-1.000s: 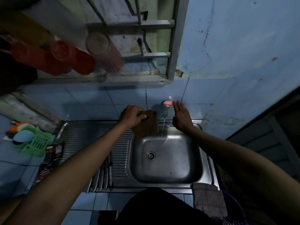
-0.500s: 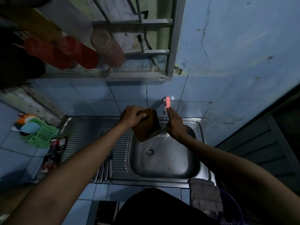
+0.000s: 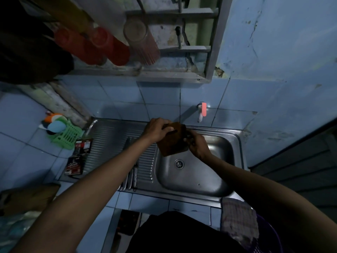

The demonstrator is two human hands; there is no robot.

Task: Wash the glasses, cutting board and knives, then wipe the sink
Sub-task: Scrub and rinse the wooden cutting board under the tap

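We hold the cutting board [image 3: 173,141] over the sink [image 3: 197,172].
Both hands, left hand [image 3: 156,130] and right hand [image 3: 197,145], grip it; green basket [image 3: 67,136], frame's left, holds sponges [image 3: 56,123].

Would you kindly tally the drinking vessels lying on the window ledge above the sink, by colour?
red plastic tumblers: 2
clear ribbed glass: 1
Total: 3
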